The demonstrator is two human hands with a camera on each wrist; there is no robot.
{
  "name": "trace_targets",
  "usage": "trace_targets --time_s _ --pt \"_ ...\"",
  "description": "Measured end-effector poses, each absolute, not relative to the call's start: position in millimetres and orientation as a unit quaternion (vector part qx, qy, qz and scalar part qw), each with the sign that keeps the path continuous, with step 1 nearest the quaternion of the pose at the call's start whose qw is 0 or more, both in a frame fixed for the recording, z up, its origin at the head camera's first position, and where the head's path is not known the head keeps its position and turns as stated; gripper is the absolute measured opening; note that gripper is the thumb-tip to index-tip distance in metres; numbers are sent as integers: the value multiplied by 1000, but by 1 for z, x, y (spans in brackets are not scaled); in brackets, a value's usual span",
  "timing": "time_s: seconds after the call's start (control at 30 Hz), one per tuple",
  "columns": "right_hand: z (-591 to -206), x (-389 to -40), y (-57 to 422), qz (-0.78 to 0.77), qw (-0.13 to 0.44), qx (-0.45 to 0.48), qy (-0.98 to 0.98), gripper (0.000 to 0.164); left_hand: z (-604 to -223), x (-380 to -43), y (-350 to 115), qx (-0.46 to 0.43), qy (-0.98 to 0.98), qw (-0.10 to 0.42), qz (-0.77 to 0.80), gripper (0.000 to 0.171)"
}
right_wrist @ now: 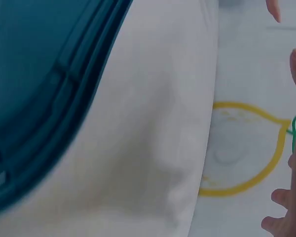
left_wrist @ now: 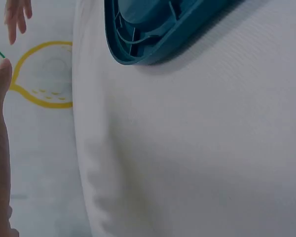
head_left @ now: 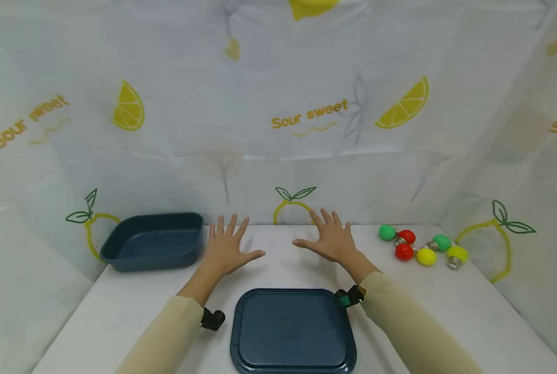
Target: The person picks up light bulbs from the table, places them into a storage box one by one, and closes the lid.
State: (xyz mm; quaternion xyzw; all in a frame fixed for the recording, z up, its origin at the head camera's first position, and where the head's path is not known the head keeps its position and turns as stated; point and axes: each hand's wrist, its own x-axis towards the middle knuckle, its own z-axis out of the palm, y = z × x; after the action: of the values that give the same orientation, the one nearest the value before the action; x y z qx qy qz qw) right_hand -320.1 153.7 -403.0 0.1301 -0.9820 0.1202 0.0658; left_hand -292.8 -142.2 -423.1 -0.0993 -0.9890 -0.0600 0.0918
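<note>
The left hand [head_left: 227, 249] and right hand [head_left: 333, 241] are hovering over the worktop [head_left: 278, 272], fingers spreading wide, thumbs pointing inward; neither is holding or touching anything. The lid [head_left: 293, 327] is lying flat on the worktop, closer to the wearer than both hands and centred between them, so it is sitting back and to the right from the left fingers, back and to the left from the right ones. Neither hand is plainly standing nearer. Its long axis seems to be running left to right, though the slanting view is making that uncertain. The box [head_left: 152, 263] is resting just beyond the left fingers' outer side; six bulbs [head_left: 404, 252] are lying to the right of the right hand.

The right wrist camera [head_left: 350, 296] is covering the lid's far right corner, and the frame is crowding its near edge. Both wrist views are catching only part of the lid and cutting off most fingers; some bulbs' metal bases are hiding behind neighbours.
</note>
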Motion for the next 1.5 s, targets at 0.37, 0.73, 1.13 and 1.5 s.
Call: trace_targets --time_s 0.37,0.73,1.13,1.5 --pt "-405 -309 95 345 38 166 -923 90 -414 -249 -202 -66 -971 192 -124 77" --pt "-418 -306 31 458 12 188 -869 93 -421 -232 -280 101 -926 258 -257 61" --pt "-428 -307 -45 515 -18 188 -836 93 -432 -219 -346 240 -907 240 -248 88" --pt "-450 -303 -103 567 -64 206 -795 90 -447 -230 -357 249 -865 165 -403 106"
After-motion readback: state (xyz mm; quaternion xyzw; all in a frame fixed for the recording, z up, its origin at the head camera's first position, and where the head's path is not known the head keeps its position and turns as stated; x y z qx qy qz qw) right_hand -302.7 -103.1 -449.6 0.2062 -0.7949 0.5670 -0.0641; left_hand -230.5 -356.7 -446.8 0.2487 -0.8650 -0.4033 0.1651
